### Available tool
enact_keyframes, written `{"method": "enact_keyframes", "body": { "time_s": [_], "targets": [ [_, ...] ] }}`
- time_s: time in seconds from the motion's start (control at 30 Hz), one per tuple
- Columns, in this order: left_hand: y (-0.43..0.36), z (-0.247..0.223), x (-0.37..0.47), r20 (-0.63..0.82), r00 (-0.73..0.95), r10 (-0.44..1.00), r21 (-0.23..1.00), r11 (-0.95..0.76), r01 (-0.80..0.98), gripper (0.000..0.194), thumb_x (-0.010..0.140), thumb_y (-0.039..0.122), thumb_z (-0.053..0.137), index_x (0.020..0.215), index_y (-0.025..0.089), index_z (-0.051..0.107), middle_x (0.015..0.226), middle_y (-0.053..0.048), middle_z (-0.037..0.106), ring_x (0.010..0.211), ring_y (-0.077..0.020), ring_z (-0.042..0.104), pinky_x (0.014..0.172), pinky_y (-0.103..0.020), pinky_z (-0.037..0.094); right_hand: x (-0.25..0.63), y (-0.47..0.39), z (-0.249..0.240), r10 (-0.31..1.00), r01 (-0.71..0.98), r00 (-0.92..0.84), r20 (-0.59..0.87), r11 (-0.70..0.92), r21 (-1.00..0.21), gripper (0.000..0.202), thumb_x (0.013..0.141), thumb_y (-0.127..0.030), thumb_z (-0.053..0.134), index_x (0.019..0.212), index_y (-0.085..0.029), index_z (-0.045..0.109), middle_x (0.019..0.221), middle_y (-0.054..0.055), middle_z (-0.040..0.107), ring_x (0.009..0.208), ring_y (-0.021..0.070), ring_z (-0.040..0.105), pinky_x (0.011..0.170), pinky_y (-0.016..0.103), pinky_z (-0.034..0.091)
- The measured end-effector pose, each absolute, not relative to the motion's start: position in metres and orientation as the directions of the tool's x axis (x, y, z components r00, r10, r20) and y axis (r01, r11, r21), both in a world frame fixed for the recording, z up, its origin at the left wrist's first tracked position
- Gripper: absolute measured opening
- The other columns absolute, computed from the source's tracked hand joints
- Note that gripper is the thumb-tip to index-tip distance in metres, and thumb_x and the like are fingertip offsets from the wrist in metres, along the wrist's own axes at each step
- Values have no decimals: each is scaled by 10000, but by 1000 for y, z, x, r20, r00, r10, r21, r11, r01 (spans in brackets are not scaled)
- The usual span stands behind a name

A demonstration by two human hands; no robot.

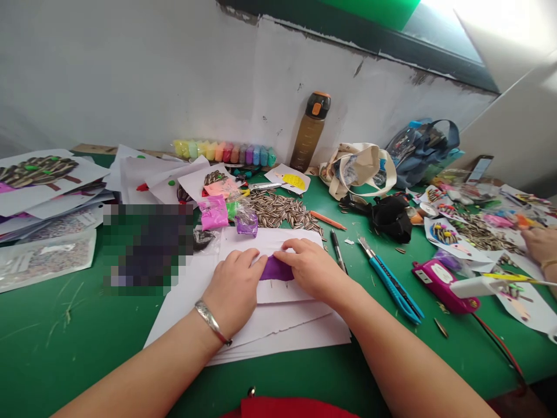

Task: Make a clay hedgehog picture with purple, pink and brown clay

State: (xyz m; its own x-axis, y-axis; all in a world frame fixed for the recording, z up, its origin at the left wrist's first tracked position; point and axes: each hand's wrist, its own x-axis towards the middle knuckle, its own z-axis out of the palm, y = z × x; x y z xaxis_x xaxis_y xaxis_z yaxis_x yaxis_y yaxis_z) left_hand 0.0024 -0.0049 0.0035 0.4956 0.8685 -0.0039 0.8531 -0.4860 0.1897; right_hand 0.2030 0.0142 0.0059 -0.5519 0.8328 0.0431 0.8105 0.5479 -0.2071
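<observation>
A flat piece of purple modelling clay (278, 269) lies on white paper (291, 319), with small drawn marks under its lower edge. My left hand (237, 284), with a silver bracelet on its wrist, presses the clay's left side with thumb and bent fingers. On the right side, my right hand (311, 267) curls its thumb and fingers against the clay's top and edge. Both hands rest on the paper, and their fingertips partly cover the clay. Just beyond them sit an opened purple clay packet (247, 225) and a pink clay packet (213, 212).
Sunflower seeds (281, 209) lie heaped behind the paper. To the right are a black pen (338, 251), a blue utility knife (391, 284) and a magenta glue gun (446, 287). A bottle (310, 130) stands by the wall. Another person's hand (542, 247) is at far right.
</observation>
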Motion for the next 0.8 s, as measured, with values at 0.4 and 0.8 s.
{"method": "enact_keyframes", "body": {
  "time_s": [0.4, 0.8],
  "targets": [
    [-5, 4, 3, -4, 490, 872, 172, -482, 859, 531, 840, 9, 409, 1326, 169, 548, 1327, -121, 551, 1075, -270, 518, 926, -433, 460, 208, 14, 1, 836, 805, -546, 54, 541, -241, 521, 811, -24, 421, 1241, -228, 631, 1211, 110, 574, 980, 222, 516, 894, 375, 410],
    [-6, 4, 3, -13, 490, 872, 166, -481, 861, 544, 837, 5, 400, 1334, 171, 546, 1336, -124, 548, 1095, -282, 511, 921, -443, 462, 207, 10, 5, 840, 811, -541, 35, 533, -241, 529, 813, -35, 434, 1250, -263, 626, 1176, 96, 579, 961, 222, 499, 882, 380, 397]
  ]
}}
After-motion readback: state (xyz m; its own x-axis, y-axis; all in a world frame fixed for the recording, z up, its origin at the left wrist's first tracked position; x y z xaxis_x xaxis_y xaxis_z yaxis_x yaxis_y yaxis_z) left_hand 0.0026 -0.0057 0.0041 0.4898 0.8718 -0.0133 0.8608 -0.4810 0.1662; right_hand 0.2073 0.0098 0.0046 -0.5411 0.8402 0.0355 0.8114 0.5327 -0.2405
